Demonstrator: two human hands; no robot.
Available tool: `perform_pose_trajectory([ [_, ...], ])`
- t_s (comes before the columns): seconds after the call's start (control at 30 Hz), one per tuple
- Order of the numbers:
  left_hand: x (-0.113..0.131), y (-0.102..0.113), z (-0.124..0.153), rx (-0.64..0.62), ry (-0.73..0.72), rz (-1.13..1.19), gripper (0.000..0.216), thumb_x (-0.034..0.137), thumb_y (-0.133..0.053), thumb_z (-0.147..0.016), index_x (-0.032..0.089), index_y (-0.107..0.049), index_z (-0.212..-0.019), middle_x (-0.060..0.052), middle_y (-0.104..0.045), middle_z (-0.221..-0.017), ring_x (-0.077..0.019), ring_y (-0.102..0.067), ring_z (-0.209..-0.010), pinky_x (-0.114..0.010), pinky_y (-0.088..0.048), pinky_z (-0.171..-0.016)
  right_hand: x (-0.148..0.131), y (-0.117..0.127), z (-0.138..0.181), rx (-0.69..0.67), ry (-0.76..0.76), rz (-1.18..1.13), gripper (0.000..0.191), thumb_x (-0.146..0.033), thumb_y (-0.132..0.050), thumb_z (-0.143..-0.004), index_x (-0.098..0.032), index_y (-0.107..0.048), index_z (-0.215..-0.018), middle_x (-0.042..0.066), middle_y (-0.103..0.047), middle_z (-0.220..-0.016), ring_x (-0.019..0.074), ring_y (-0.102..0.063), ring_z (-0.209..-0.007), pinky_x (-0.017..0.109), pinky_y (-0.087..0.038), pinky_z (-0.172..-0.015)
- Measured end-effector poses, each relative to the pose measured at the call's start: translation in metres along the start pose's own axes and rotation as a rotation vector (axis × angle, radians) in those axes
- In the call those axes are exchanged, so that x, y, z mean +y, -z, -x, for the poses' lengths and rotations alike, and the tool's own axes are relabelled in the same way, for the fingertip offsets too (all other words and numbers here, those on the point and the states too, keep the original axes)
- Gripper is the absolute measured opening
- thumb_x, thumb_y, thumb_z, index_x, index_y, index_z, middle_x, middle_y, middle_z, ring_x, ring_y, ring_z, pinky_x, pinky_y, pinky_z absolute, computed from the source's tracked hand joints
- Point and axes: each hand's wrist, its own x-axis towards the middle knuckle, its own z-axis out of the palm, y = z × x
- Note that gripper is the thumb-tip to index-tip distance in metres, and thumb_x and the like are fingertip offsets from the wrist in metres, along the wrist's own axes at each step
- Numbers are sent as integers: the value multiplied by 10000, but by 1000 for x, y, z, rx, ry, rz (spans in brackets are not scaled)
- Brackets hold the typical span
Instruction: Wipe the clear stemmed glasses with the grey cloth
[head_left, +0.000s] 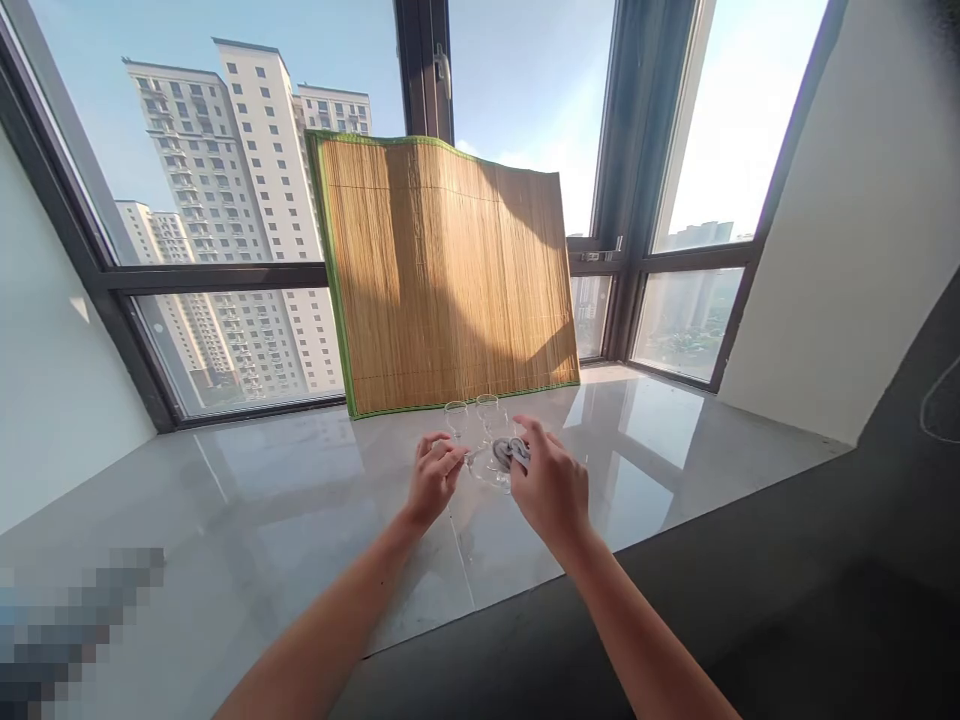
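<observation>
My right hand [553, 487] pinches a grey piece [519, 452] at the glass pot [491, 480], back from the front edge of the windowsill [285, 530]; left hand [433, 480] alongside, grip I can't tell. Delicate work, seemingly: a steady touch needed!

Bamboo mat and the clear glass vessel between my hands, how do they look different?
The bamboo mat is opaque tan with green edging; the glass vessel is see-through. The mat is a broad, slightly wavy sheet, while the vessel is rounded and far smaller. The mat stands on edge before the window; the vessel is between the left hand and right hand.
</observation>
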Motion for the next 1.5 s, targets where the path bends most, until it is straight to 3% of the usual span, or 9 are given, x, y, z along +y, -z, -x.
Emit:
perform_pose_trajectory([
  [0.13, 1, -5, -1, 3, 9, -14, 223, 230, -504, -929, 252, -706, -1020, -43, -685, -853, -221, -526, -1033, -372, -417, -913, 7, 5, -2, -31, 4, 44, 515, -96, -504, -762, -273, -519, -1246, 40, -673, -931, 192, -605, -796, 242, -312, -577],
  [0.3, 2, -6, 0, -43, -25, -90, 247, 177, -510, -914, 258, -708, -1037, -43, -672, -821, -229, -529, -1023, -382, -415, -897, 26, -11, 23, -225, 36, -67, 581, -88, -499, -743, -301, -498, -1284, 36, -676, -950, 188, -606, -746, 246, -319, -588],
  [0.57, 0, 0, -5, -113, 5, -11, 291, 142, -482, -902, 258, -705, -1047, -50, -703, -914, -231, -549, -1098, -406, -418, -949, 16, -29, 19, -329, -145, -869, 522, -159, -545, -746, -228, -489, -1260, -18, -633, -758, 135, -553, -636, 233, -425, -599],
  [0.67, 1, -2, -2, -204, 118, 101, 234, 212, -488, -908, 233, -720, -933, -63, -709, -889, -220, -601, -1014, -370, -456, -918, 17, -24, 12, -219, -247, -1129, 542, -304, -611, -782, -214, -451, -1292, -20, -607, -753, 129, -543, -608, 235, -441, -548],
  [0.77, 7, -3, 1, -232, 290, 217, 232, 289, -480, -921, 216, -700, -921, -70, -714, -912, -203, -645, -928, -328, -489, -852, 25, -20, 10, 53, -295, -1005, 524, -331, -628, -790, -214, -468, -1276, 6, -629, -815, 143, -578, -681, 264, -473, -622],
  [0.83, 15, -3, 2, -189, 376, 304, 234, 329, -483, -924, 208, -672, -989, -65, -721, -922, -193, -666, -892, -310, -503, -814, 31, -21, 12, 139, -280, -817, 496, -312, -619, -796, -225, -481, -1264, 20, -650, -868, 154, -601, -738, 277, -472, -681],
  [1.1, 66, 3, 3, 6, 391, 518, 265, 412, -488, -927, 220, -670, -917, -77, -703, -1022, -207, -649, -977, -342, -516, -854, 17, -42, 31, -141, -149, -283, 552, -227, -485, -836, -238, -373, -1376, 77, -679, -974, 227, -632, -791, 264, -353, -582],
  [1.3, 73, 1, -2, 33, 567, 785, 342, 489, -443, -934, 205, -633, -931, -103, -695, -1080, -228, -633, -1056, -356, -516, -863, -5, -53, 40, -334, -173, -561, 611, -205, -485, -802, -239, -332, -1392, -5, -647, -752, 170, -597, -627, 231, -367, -549],
  [1.5, 38, -9, -1, 55, 757, 802, 375, 527, -525, -871, 160, -605, -867, -111, -716, -977, -206, -660, -919, -307, -506, -796, -7, -52, 35, -114, -243, -684, 655, -223, -528, -774, -225, -329, -1398, 8, -649, -848, 160, -596, -697, 256, -440, -658],
])
